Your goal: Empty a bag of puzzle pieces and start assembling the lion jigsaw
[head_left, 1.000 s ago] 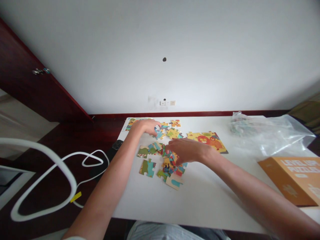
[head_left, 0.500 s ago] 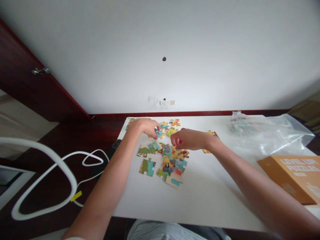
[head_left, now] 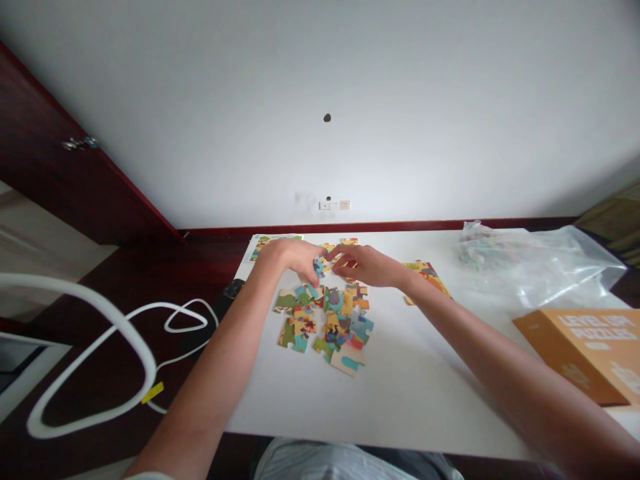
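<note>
My left hand [head_left: 299, 259] is at the far side of the white table, thumb and fingers closed round a blue jigsaw puzzle piece [head_left: 320, 267]. Just to its right, my right hand [head_left: 366, 265] reaches in with fingers curved and apart, its fingertips beside the same piece and close to the left fingertips. Both hands partly cover some yellow pieces [head_left: 349, 241] behind them. Nearer to me lies a loose heap of puzzle pieces [head_left: 340, 327], with a red and yellow piece [head_left: 304, 323] resting among those on its left.
A joined puzzle section [head_left: 427, 277] lies under my right forearm. Behind my left hand is a picture card [head_left: 263, 245]. A clear plastic bag [head_left: 540, 263] and an orange puzzle box [head_left: 585, 353] occupy the table's right. A white cable [head_left: 145, 353] loops at the left.
My right hand has moved left and away from me, to beside the left hand, and its fingers have spread. A red and yellow piece now shows on the heap's left side.
</note>
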`<action>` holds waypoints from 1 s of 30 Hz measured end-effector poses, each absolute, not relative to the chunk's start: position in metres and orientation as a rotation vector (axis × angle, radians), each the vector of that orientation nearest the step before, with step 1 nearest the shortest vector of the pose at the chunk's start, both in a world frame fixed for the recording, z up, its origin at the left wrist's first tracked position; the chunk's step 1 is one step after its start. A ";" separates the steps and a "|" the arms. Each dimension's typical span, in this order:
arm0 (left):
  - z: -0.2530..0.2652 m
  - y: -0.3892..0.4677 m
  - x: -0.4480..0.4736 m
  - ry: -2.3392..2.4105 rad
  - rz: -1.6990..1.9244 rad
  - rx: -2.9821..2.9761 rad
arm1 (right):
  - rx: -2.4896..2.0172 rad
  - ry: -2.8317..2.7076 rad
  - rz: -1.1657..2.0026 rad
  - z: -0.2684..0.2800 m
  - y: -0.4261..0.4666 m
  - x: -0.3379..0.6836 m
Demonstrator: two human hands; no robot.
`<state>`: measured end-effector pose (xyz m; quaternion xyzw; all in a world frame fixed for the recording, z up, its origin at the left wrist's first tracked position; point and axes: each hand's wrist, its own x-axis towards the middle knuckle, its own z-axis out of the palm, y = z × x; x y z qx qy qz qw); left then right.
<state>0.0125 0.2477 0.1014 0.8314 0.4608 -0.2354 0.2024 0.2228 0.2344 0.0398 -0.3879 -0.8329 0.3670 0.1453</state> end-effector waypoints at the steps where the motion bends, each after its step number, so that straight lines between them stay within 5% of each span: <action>1: 0.102 0.247 0.013 1.288 -0.656 2.330 | -1.083 -2.375 1.147 0.038 0.238 0.225; 7: 0.101 0.245 0.016 1.177 -0.623 2.329 | -0.864 -2.290 1.669 0.027 0.248 0.228; 13: 0.097 0.248 0.015 1.073 -0.533 2.309 | -0.884 -2.257 1.688 0.033 0.247 0.229; 21: 0.099 0.252 0.009 1.076 0.274 2.274 | -0.738 -2.367 1.746 0.032 0.226 0.212; 30: 0.088 0.259 0.011 1.152 0.016 2.402 | -0.785 -3.178 0.571 0.045 0.169 0.194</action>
